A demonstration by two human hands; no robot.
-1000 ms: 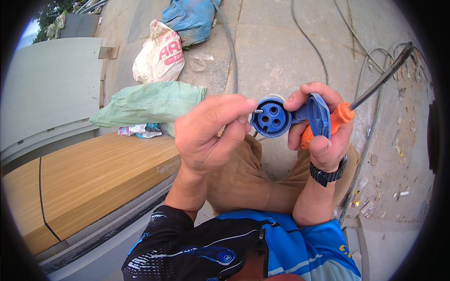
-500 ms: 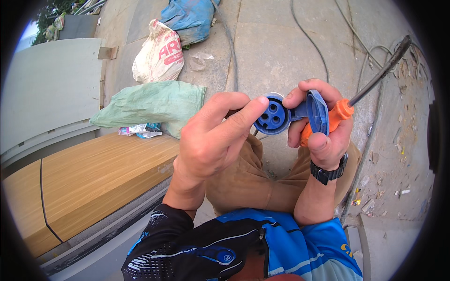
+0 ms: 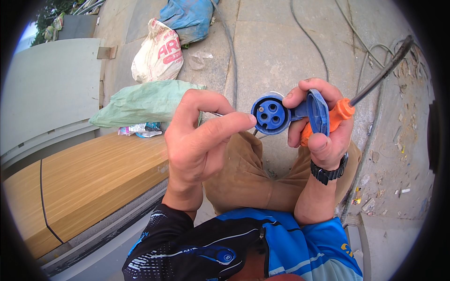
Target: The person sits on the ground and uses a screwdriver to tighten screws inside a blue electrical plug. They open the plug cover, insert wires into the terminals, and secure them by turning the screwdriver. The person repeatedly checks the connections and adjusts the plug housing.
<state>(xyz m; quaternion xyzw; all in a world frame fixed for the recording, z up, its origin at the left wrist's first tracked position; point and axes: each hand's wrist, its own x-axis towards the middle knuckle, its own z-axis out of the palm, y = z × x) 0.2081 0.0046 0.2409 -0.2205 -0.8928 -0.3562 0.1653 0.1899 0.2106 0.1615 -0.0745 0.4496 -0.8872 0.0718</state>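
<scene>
Facing up between two bare hands, a round blue socket [image 3: 269, 114] is held above brown trousers [image 3: 239, 173]; in its upper-left hole, a small metal piece [image 3: 261, 109] is seen. Its side and hinged open cap [image 3: 318, 114] are gripped by the closed fingers of the right hand [image 3: 338, 144], against whose palm an orange-handled screwdriver [image 3: 342, 111] is also held, its shaft angled toward the upper right. A black watch [image 3: 322, 175] is worn on the right wrist. The left hand [image 3: 194, 140] is raised just left of the socket, one finger curled and another stretched toward the rim; whether the rim is touched cannot be told. A thin dark strip [image 3: 217, 114] is glimpsed between these fingers, but whether it is gripped cannot be made out. At left, a wood-coloured block [image 3: 108, 173] is crossed by a black strap [image 3: 42, 192], with a green sack [image 3: 145, 103] seen beyond it, near a white sack [image 3: 157, 56] and a blue sack [image 3: 190, 21]. Grey cables [image 3: 231, 44] are strewn over the concrete floor [image 3: 272, 47].
</scene>
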